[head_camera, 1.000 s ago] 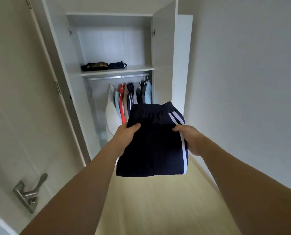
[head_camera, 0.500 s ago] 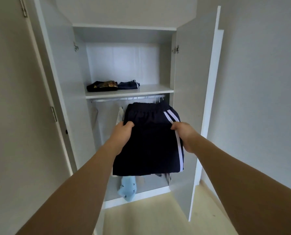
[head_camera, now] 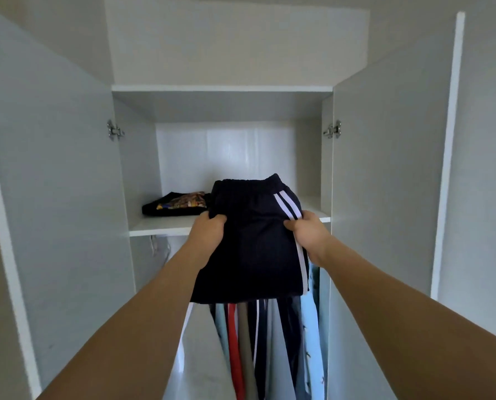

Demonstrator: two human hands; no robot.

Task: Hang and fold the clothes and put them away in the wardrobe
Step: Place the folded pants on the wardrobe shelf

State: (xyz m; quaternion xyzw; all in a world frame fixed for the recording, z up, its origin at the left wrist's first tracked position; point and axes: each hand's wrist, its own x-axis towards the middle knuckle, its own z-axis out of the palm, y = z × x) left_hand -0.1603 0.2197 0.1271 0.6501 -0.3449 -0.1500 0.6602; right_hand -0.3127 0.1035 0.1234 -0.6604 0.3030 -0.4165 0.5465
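Standing open, the wardrobe's left door (head_camera: 56, 197) fills the left side, and a folded dark shirt (head_camera: 180, 204) with a coloured print lies on the shelf (head_camera: 160, 225). Just beside it, the left hand (head_camera: 209, 235) grips the left edge of the folded navy shorts (head_camera: 249, 243), held at shelf height with the waistband over the shelf. The right hand (head_camera: 310, 235) pinches the white-striped right edge. Hanging clothes (head_camera: 270, 347) show below, and the right door (head_camera: 385, 183) stands open.

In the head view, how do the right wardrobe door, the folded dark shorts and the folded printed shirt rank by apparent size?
1. Right wardrobe door
2. Folded dark shorts, though nearer the camera
3. Folded printed shirt, partly hidden
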